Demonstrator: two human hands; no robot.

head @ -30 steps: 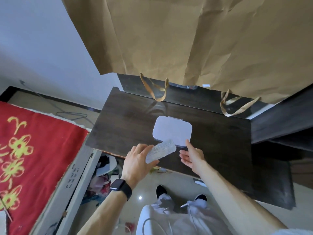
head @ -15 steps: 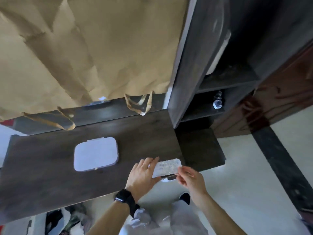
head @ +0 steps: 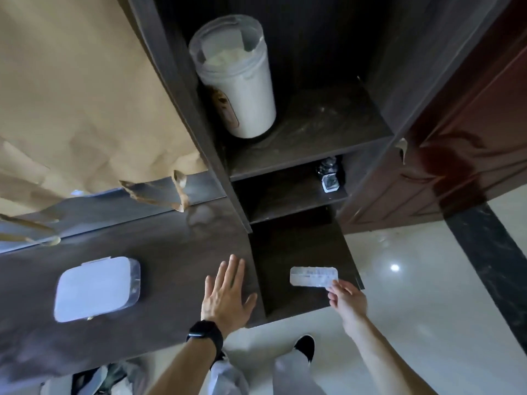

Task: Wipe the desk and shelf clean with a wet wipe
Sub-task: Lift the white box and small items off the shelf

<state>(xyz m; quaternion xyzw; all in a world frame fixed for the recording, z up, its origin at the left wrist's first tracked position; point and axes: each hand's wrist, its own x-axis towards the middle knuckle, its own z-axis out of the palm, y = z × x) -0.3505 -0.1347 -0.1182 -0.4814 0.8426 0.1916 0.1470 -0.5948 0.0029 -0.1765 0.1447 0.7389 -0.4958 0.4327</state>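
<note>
The dark wooden desk (head: 159, 252) runs across the lower left, with a dark shelf unit (head: 308, 138) rising at its right end. My left hand (head: 226, 295) rests flat on the desk near its right end, fingers spread, a black watch on the wrist. My right hand (head: 346, 296) pinches a corner of a small white wet-wipe packet (head: 313, 276), held over the lower dark panel (head: 288, 297) at the shelf's foot. A white lidded wipe box (head: 94, 289) lies on the desk to the left of my left hand.
A white canister (head: 242, 81) with a clear lid stands on the upper shelf. A small dark bottle (head: 329, 178) sits on the shelf below. A brown paper bag (head: 71, 95) hangs over the desk's back. A dark red door (head: 462, 155) is at right, pale tiled floor (head: 427, 295) below.
The view swung right toward the shelf. My left hand let go of the packet and now lies flat on the desk. My right hand carried the packet right, over the lower panel.
</note>
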